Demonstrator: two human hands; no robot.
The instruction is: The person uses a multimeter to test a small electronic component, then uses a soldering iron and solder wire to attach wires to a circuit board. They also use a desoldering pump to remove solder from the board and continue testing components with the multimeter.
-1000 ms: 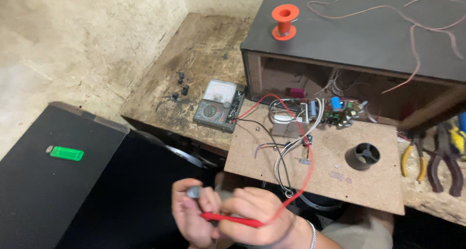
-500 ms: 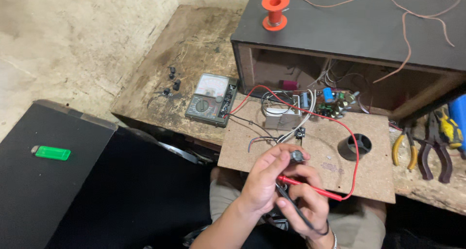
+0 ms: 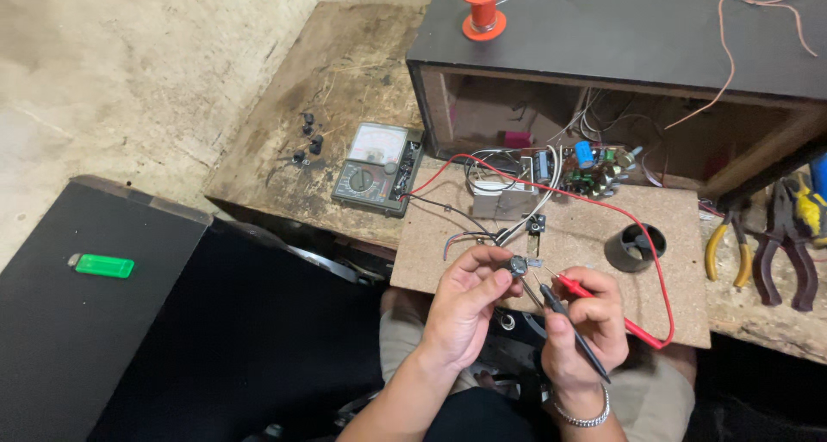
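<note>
The left hand [image 3: 465, 295] has come up from the lap to the near edge of the chipboard panel [image 3: 663, 227], its fingers clamped on a small metal component [image 3: 519, 265]. The right hand [image 3: 581, 321] now holds both the red probe [image 3: 575, 287] and black probe [image 3: 568, 326] pinched together, tips just beside the component, so a reading looks to be under way. Beyond the fingers, the analog multimeter [image 3: 377, 156] lies on the tabletop [image 3: 336, 71]; pliers [image 3: 780, 235] lie well to the right.
</note>
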